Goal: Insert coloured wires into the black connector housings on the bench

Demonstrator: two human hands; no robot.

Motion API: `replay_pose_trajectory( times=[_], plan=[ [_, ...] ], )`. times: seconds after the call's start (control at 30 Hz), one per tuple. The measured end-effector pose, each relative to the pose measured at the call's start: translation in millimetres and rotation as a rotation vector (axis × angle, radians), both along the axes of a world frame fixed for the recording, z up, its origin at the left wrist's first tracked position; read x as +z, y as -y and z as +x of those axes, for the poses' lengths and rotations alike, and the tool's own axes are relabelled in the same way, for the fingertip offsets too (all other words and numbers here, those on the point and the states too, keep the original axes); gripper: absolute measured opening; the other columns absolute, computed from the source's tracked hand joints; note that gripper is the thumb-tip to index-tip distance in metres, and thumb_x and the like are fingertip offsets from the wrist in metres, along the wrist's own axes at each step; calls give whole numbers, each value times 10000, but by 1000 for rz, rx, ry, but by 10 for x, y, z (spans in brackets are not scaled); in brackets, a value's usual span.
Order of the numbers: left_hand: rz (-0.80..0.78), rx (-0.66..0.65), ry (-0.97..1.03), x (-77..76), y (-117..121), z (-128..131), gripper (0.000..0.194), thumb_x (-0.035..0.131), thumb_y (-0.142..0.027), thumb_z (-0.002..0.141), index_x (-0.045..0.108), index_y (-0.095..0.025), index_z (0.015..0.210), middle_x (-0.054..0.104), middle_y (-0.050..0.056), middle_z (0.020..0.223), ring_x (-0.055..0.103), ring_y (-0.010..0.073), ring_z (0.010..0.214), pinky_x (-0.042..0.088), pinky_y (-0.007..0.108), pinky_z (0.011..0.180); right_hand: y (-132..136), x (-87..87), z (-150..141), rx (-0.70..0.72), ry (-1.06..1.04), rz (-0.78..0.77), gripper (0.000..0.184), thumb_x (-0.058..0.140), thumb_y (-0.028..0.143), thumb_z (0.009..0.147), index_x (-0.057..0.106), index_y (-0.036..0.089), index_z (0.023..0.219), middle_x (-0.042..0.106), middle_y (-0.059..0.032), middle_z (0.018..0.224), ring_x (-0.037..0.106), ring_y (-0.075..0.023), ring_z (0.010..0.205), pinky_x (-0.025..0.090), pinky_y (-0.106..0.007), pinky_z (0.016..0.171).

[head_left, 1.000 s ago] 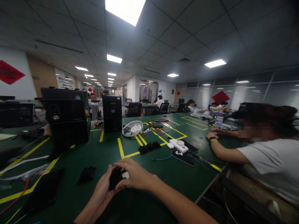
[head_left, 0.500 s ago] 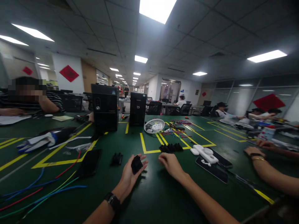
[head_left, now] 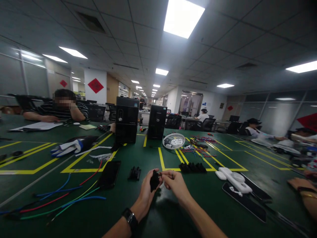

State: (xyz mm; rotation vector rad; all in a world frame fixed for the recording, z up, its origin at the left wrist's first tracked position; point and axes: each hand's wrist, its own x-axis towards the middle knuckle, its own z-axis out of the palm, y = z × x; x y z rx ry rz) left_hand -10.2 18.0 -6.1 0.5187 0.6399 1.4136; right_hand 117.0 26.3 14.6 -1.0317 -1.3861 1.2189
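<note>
My left hand, with a dark watch on its wrist, is closed around a small black block-like part. Against the right side of that part, my right hand has thumb and forefinger pinched together. Whatever sits between those fingertips is too small to name. A similar black part stands on the green table to the left of my hands. Beyond my right hand, a row of several joined black parts lies along a yellow tape line.
Loose coloured wires and a black phone lie left. Two black computer towers stand behind, beside a white basket. A white power strip and another phone lie right. Other people sit around; a co-worker's hand is far right.
My right hand has come to the black part and now meets it. The left hand has turned and curled more around the part. The camera view has swung left.
</note>
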Motion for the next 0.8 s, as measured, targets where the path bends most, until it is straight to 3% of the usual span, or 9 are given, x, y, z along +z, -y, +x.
replay_pose_trajectory(
  times=[0.13, 0.3, 0.47, 0.57, 0.8],
  plan=[
    [55, 10, -68, -20, -3, 16, 374, 595, -417, 756, 600, -150, 1018, 659, 48, 859, 626, 146, 737, 495, 292, 734, -4, -40, -65, 8, -51, -57, 334, 700, 423, 658, 569, 130, 749, 619, 3, 602, 373, -34, 373, 208, -183, 383],
    [134, -1, -245, -6, 35, 3, 360, 556, -420, 765, 596, -173, 1025, 655, 51, 914, 610, 152, 744, 465, 263, 686, 41, -30, -46, 10, 0, -112, 365, 696, 470, 657, 507, 158, 671, 526, 61, 504, 318, -20, 337, 194, -168, 354],
    [369, -12, -520, 28, 83, -75, 315, 486, -392, 826, 595, -173, 1024, 652, 58, 927, 598, 187, 854, 446, 273, 758, 72, -15, 48, 115, 53, -197, 431, 704, 532, 650, 481, 168, 704, 611, 23, 605, 326, -12, 347, 187, -152, 334],
    [474, -2, -608, 66, 112, -79, 286, 433, -382, 856, 583, -172, 980, 639, 49, 879, 584, 180, 795, 442, 272, 737, 58, -32, 60, 158, 41, -256, 455, 716, 549, 640, 463, 177, 707, 582, 43, 556, 284, -4, 314, 147, -151, 315],
    [520, 61, -745, 169, 181, -51, 263, 371, -333, 872, 571, -174, 931, 623, 47, 875, 555, 169, 766, 417, 250, 686, 33, -144, 82, 189, 32, -355, 525, 677, 649, 637, 428, 188, 623, 468, 72, 442, 237, -5, 290, 119, -157, 295]
  ],
)
